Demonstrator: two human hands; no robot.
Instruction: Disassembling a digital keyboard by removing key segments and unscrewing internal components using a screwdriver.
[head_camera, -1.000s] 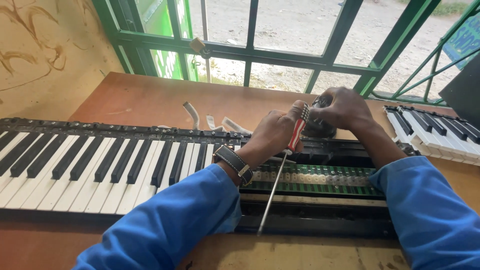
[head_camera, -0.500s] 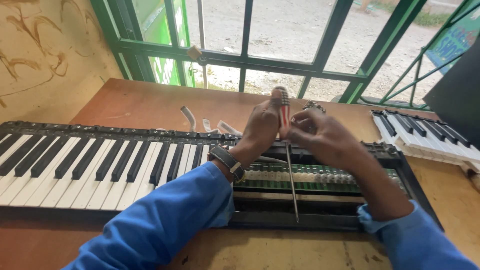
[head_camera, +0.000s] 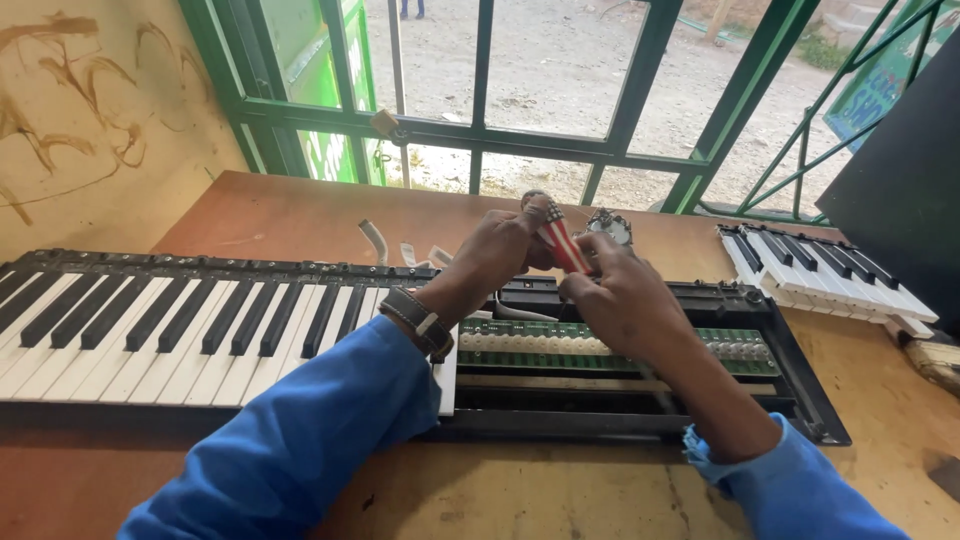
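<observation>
1. while both hands meet above the opened keyboard (head_camera: 640, 400), the head view shows the left hand (head_camera: 505, 250) curled around the red-and-white striped handle of a screwdriver (head_camera: 562, 245), fingers closed tight on it near its top so the tool stands tilted over the work.
2. the right hand (head_camera: 620, 300) sits just beside and below, fingertips pinched together against the lower part of the handle, seemingly to steady or turn it; the shaft runs down behind this hand and is mostly hidden, so i cannot tell where the tip lands.
3. a small round metal part (head_camera: 608, 225) shows just behind the right hand's knuckles; whether it is held is unclear.
4. beneath the hands, the keyboard's right portion has its keys off, exposing a green circuit strip (head_camera: 520, 335) with rows of pale contacts, which explains why the hands work there.
5. the removed key section (head_camera: 820, 270) lies apart to the right on the wooden table (head_camera: 300, 215), out of the way.
6. loose white keys (head_camera: 375, 240) rest behind the keyboard, near the green window frame (head_camera: 480, 135).
</observation>
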